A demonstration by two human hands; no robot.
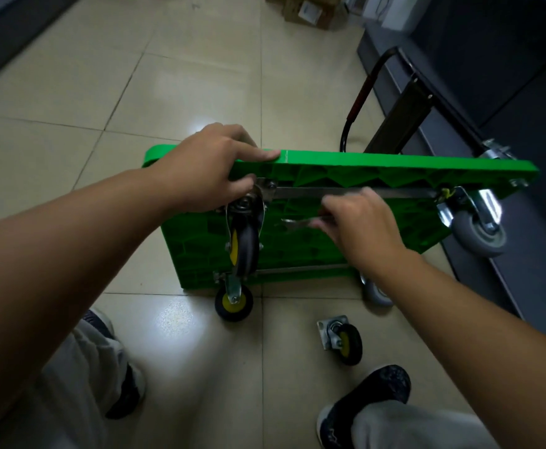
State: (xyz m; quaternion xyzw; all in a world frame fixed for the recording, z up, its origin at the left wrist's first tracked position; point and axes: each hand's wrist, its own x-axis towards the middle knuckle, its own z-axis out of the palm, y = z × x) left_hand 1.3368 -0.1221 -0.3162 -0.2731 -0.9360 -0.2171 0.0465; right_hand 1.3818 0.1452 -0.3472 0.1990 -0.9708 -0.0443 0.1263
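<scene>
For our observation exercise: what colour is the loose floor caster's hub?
Yellow; the loose caster shows best in the head view.

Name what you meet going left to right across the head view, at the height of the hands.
Left hand gripping the green cart → wrench → right hand holding it → large grey wheel

The cart (362, 163) is bright green. The small wheel (231, 306) is black and yellow, the big wheel (479, 236) grey. The floor (71, 108) is cream.
</scene>
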